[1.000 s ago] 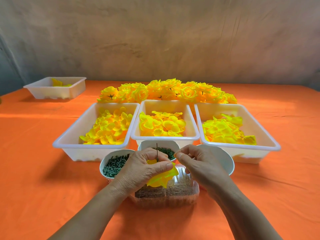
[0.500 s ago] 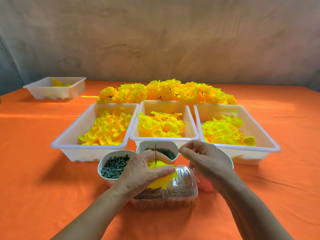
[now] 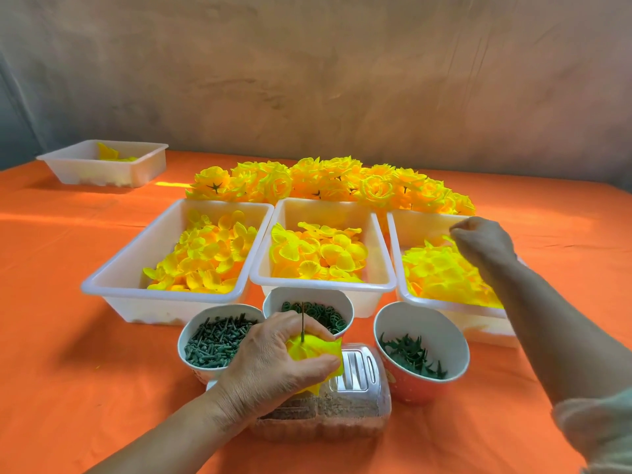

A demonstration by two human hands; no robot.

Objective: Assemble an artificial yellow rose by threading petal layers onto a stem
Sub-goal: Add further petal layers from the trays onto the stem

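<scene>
The left hand (image 3: 273, 359) clasped the half-built yellow rose (image 3: 316, 350), its stem (image 3: 303, 321) poking up past the fingers, while the right hand (image 3: 482, 244), fingers bunched, hovered at the petal layers (image 3: 441, 275) just beneath it, whether pinching one could not be told.

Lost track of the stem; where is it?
Head view, centre front: the stem sticks up from yellow petals in the left hand, by the middle bowl.

No text, label, brand, number or sign can be read anywhere. The red round bowl (image 3: 420, 388) at the near right has small pale marks on its wall, too small to read.
</scene>
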